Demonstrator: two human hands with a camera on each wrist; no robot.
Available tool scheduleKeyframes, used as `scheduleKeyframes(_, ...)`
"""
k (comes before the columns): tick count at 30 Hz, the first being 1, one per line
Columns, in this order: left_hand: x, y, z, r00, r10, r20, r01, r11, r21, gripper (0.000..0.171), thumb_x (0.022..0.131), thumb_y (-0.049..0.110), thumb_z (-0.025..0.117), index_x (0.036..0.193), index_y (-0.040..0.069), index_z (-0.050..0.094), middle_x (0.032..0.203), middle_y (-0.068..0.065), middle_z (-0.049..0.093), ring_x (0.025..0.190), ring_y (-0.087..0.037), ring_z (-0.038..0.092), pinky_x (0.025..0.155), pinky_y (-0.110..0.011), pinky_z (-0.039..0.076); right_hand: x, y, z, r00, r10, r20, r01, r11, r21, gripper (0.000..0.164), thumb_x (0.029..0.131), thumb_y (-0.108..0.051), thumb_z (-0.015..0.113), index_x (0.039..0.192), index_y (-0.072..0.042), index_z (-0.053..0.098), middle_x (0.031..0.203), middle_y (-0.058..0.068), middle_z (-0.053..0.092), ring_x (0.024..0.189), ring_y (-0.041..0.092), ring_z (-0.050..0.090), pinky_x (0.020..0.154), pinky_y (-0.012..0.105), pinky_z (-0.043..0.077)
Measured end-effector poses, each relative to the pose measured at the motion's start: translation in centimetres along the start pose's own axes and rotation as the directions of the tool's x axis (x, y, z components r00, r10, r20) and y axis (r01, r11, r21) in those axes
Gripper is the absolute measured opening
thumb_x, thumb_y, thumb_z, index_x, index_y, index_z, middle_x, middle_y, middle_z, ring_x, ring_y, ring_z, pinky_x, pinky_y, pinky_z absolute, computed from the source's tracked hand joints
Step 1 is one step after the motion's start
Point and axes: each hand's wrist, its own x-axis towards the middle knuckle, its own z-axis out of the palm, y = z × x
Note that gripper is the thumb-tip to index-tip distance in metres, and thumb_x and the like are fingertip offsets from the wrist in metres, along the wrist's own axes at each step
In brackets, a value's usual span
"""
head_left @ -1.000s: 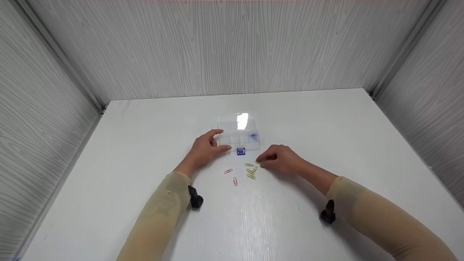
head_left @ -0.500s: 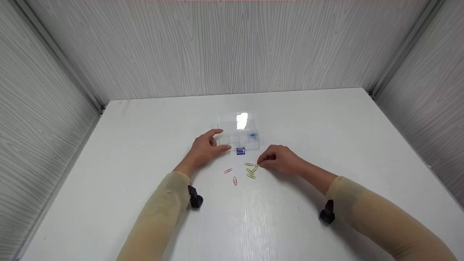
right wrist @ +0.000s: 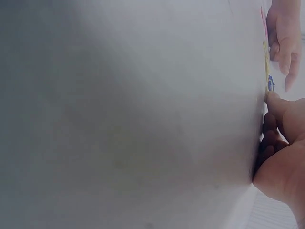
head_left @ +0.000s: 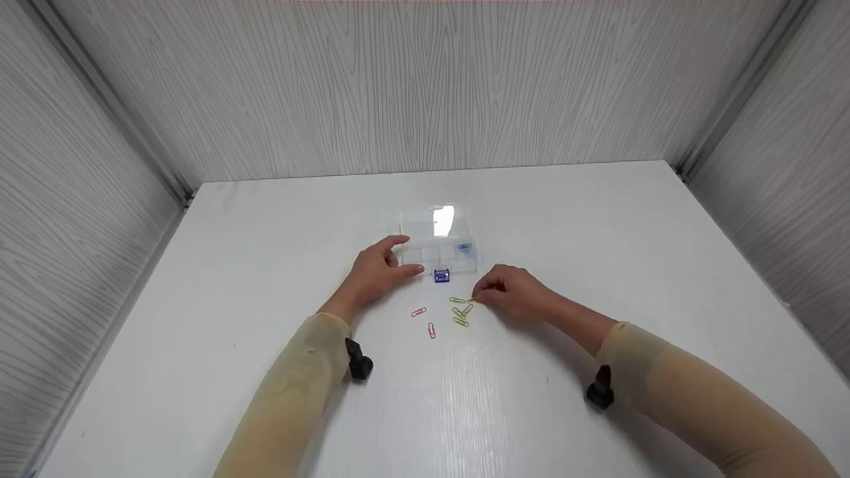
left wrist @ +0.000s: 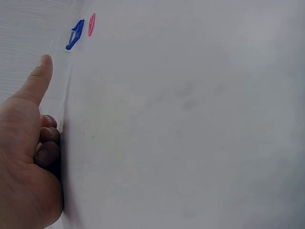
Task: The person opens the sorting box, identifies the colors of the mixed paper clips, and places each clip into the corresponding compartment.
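A clear plastic compartment box (head_left: 431, 265) lies with its lid (head_left: 422, 222) swung back, away from the person. My left hand (head_left: 373, 269) holds its left end between thumb and index finger, thumb at the front edge. A blue latch (head_left: 441, 275) juts from the front. One right-hand compartment contains blue paper clips (head_left: 464, 246). Thumb and index finger of my right hand (head_left: 514, 292) pinch a yellow paper clip (head_left: 471, 299), mostly hidden by the fingertips. Just left of them lie several yellow paper clips (head_left: 459, 312), some overlapping.
Two pink paper clips, one farther back (head_left: 418, 312) and one nearer (head_left: 431, 330), lie in front of the box on the white table (head_left: 412, 411). Wood-grain panels (head_left: 425, 86) stand behind the table and on both sides. A small black camera (head_left: 359, 362) sits on each wrist.
The right fingertips shift slightly by the yellow clips, and the clip between them now shows less than before. The left hand and box stay in place.
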Motion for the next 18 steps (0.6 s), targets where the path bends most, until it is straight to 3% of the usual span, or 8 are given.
scheduleKeyframes(8, 0.1, 0.2, -0.1, 1.000, -0.001, 0.003, 0.001, 1.000, -0.001, 0.075, 0.090, 0.045, 0.086, 0.154, 0.021, 0.056, 0.083, -0.001, 0.053, 0.074, -0.016, 0.048, 0.074, -0.032, 0.043, 0.0, -0.1, -0.2, 0.999, 0.045, -0.018, -0.044, 0.998, 0.050, 0.012, 0.103, -0.020, 0.071, 0.109, -0.017, 0.081, 0.110, 0.001, 0.069, 0.105, 0.023, 0.058, 0.094, 0.039, 0.046)
scheduleKeyframes(18, -0.1, 0.3, 0.0, 1.000, -0.005, -0.001, 0.005, 1.000, 0.023, 0.075, 0.091, 0.045, 0.085, 0.154, 0.020, 0.055, 0.082, 0.000, 0.052, 0.074, -0.016, 0.047, 0.074, -0.033, 0.042, 1.3, -1.4, -1.7, 0.992, 0.077, -0.103, -0.057, 0.981, 0.187, 0.020, 0.105, -0.022, 0.069, 0.113, -0.007, 0.079, 0.108, 0.009, 0.072, 0.093, 0.022, 0.057, 0.079, 0.031, 0.045)
